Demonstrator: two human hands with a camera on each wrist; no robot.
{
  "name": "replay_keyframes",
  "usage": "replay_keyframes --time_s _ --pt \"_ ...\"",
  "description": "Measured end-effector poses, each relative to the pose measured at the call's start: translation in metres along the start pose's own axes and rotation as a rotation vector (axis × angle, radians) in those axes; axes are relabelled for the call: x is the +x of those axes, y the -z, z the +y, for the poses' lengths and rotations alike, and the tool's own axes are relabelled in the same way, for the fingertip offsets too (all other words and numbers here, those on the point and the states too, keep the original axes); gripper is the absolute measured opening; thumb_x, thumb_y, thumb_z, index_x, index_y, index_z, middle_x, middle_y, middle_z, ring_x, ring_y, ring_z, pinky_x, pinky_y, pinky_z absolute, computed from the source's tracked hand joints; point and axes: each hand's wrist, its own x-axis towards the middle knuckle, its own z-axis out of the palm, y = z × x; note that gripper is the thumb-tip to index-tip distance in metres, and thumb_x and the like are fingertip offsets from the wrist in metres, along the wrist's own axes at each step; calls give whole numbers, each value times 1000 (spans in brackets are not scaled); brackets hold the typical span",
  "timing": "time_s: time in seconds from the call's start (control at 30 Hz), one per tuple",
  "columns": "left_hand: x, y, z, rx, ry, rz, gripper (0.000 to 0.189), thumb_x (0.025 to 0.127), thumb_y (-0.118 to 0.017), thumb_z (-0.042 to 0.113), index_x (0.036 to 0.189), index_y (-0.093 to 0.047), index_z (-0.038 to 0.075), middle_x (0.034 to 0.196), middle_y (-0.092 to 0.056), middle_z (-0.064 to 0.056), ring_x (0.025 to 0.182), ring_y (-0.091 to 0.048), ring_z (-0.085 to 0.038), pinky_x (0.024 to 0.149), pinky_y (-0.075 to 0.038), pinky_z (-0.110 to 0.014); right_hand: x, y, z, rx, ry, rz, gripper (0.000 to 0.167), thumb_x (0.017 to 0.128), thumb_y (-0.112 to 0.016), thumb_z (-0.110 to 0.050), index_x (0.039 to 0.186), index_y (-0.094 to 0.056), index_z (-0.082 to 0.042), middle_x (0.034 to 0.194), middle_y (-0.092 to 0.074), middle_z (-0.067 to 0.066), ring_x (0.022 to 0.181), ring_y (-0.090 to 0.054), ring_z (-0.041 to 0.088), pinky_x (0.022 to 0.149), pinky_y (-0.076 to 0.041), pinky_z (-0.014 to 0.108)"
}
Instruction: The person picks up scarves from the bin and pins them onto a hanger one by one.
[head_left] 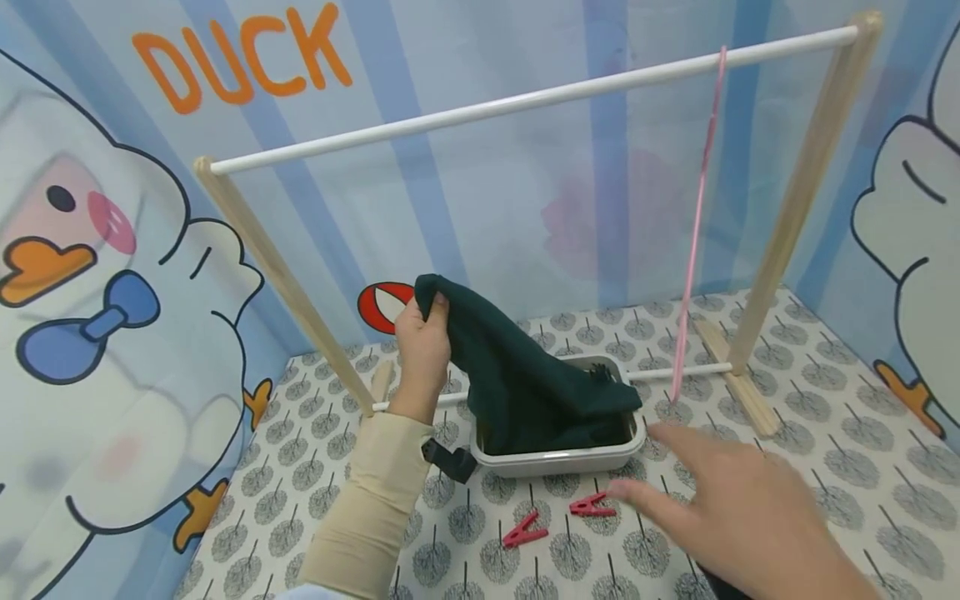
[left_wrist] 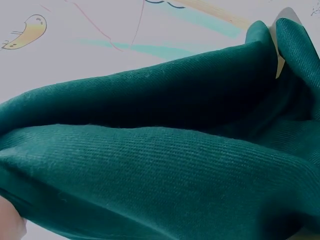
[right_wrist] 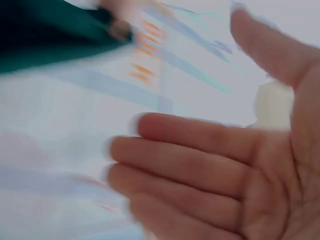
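A dark green cloth (head_left: 517, 367) hangs from my left hand (head_left: 423, 350), which pinches one corner between thumb and fingers. Its lower part lies in and over a white basin (head_left: 525, 463). Folds of the same cloth (left_wrist: 150, 170) fill most of the left wrist view. To the right of the basin, my right hand (head_left: 738, 500) hovers with nothing in it. Its fingers (right_wrist: 185, 162) are straight and the thumb is spread away, as the right wrist view shows. Two red clothespins, one nearer (head_left: 525, 531) and one farther (head_left: 592, 506), lie in front of the basin.
Behind the basin stands a wooden rack with a white rail (head_left: 525, 102) and a wooden right post (head_left: 806, 200). A pink strap (head_left: 697, 225) hangs from the rail's right end. A tree-patterned cloth (head_left: 862, 467) covers the table. Duck-printed sheets back the scene.
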Motion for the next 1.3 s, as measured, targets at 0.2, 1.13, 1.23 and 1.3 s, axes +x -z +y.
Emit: replay_keyframes --time_s 0.2,1.13,1.23,1.3 --pt "4 0 4 -15 9 2 31 95 -53 18 65 -46 13 66 -48 0 67 -51 -13 57 -40 -26 12 45 -2 -26 26 581 63 82 -60 -55 119 -59 -3 94 -66 26 40 -42 24 32 -23 27" --pt "-11 5 -3 10 -13 -28 25 95 -52 19 73 -53 7 68 -49 -1 71 -53 -14 60 -43 -28 70 4 45 87 -117 771 36 95 -49 -24 77 -61 5 54 -54 23 39 -41 33 34 -23 35" --pt "-12 5 -3 11 -16 -27 25 95 -52 20 73 -53 8 67 -49 -1 71 -53 -14 60 -43 -28 72 2 51 85 -100 879 36 95 -48 -19 78 -62 9 56 -55 27 38 -39 35 34 -22 37" --pt "-12 5 -3 9 -17 -28 26 95 -52 20 72 -52 8 66 -48 -1 71 -52 -14 60 -42 -28 72 1 55 79 -96 910 36 95 -47 -18 78 -62 10 59 -57 28 38 -40 37 35 -22 37"
